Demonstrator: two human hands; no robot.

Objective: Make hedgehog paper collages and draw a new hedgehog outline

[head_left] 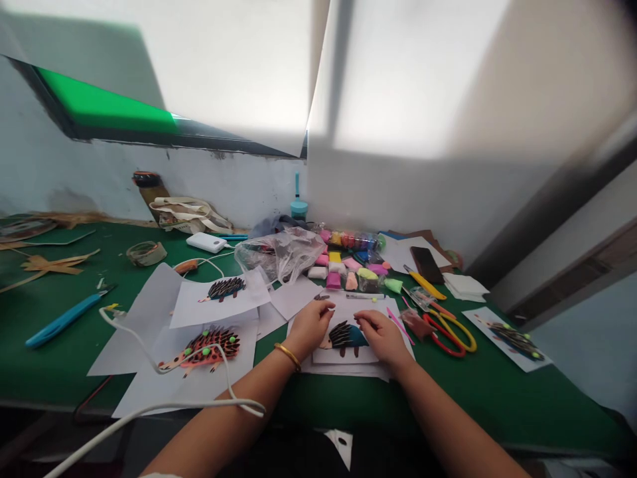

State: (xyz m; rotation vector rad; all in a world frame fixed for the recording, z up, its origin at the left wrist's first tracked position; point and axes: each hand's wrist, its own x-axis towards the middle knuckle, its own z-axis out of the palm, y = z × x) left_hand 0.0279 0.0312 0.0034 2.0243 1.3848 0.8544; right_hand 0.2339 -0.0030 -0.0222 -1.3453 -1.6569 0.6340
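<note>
My left hand [313, 325] is over the left part of a white sheet, its thumb and fingertips drawn together; anything between them is too small to make out. Across from it, my right hand [381, 332] rests by the right side of the sheet, fingers bent and pressed together, their tips near the picture. Between the hands lies a hedgehog picture [347, 336] with black spines and a blue body. Just above sits a marker [365, 296]. Pink sticks [399, 325] lie right of my right hand.
Colourful clay packs [334, 280] and a clear plastic bag [281, 255] are behind the hands. Scissors [448, 335], a yellow cutter [425, 284] and a phone [426, 264] lie right. Other hedgehog pictures [206, 348] and a white cable [149, 406] occupy the left.
</note>
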